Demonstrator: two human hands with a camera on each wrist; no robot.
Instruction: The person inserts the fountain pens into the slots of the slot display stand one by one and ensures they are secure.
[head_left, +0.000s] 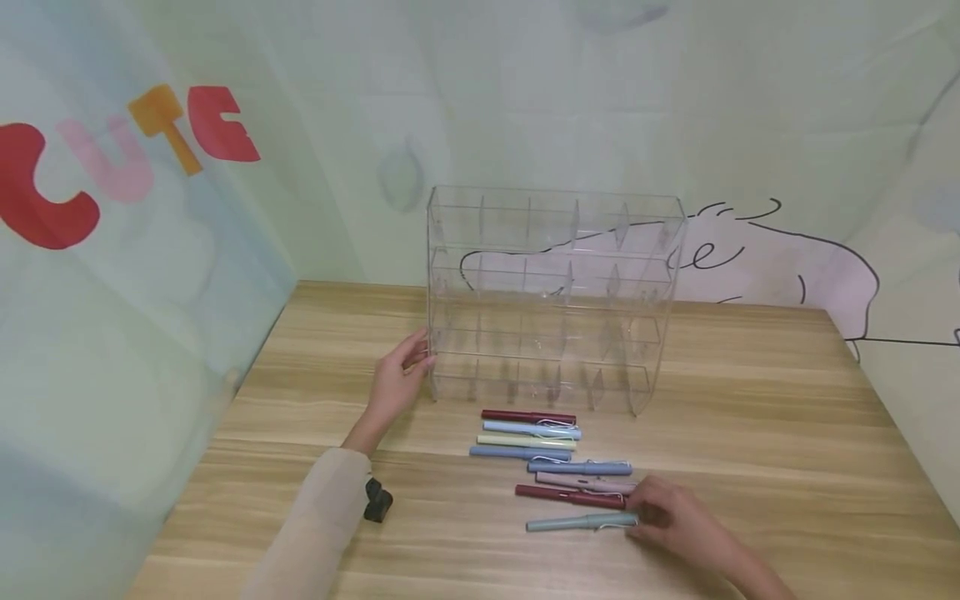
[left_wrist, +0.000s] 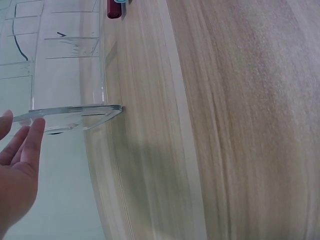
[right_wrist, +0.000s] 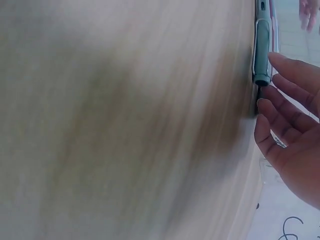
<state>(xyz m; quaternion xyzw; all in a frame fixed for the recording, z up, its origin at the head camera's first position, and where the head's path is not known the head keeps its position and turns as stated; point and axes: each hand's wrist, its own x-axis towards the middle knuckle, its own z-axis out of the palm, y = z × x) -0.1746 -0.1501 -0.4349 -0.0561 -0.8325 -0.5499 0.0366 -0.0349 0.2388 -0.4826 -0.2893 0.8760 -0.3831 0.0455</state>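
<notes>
A clear acrylic display rack [head_left: 555,304] with divided tiers stands upright near the back of the table. My left hand [head_left: 401,375] is at its left side panel [left_wrist: 75,108], fingertips touching the panel and fingers fairly straight. In front of the rack lie several clipped pens, including a pale yellow one [head_left: 525,442], a mauve one [head_left: 585,483] and a dark red one [head_left: 570,497]. Nearest the front is a grey-green pen [head_left: 577,522]. My right hand [head_left: 678,521] is at its clip end, fingers loosely bent and apart, with the thumb close beside the cap [right_wrist: 262,55].
The wood-grain table [head_left: 750,400] has printed cloth behind it and at its left. A small black object [head_left: 378,500] shows beside the left sleeve [head_left: 322,508]. Another dark red pen [head_left: 528,416] lies just before the rack's base.
</notes>
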